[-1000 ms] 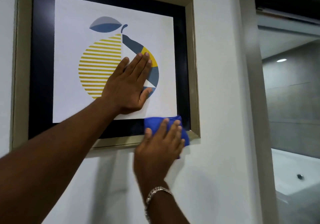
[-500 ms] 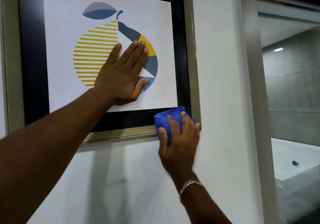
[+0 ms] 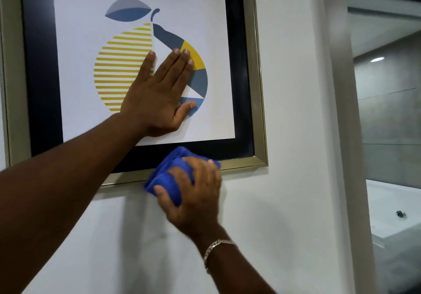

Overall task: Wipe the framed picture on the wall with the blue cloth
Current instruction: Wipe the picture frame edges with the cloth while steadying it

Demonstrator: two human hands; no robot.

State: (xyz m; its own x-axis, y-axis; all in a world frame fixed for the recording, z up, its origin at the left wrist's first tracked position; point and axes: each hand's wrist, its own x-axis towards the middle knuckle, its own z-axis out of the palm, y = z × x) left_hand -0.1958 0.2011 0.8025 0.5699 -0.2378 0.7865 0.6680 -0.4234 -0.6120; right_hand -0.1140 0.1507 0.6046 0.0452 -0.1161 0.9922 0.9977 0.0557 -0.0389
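The framed picture (image 3: 255,70) hangs on a white wall: a gold frame, a black mount, and a print of a yellow and blue fruit. My left hand (image 3: 159,95) lies flat on the print's lower middle, fingers spread, holding nothing. My right hand (image 3: 196,193) presses the bunched blue cloth (image 3: 168,175) against the gold bottom rail, left of the frame's lower right corner. Part of the cloth is hidden under my fingers. A silver bracelet sits on my right wrist.
White wall (image 3: 296,134) stretches below and to the right of the frame. At the far right a doorway opens onto a grey-tiled bathroom with a white bathtub (image 3: 391,205).
My right hand has slid the cloth leftward along the bottom rail, away from the lower right corner. My left hand has stayed flat on the print. The view has shifted slightly.
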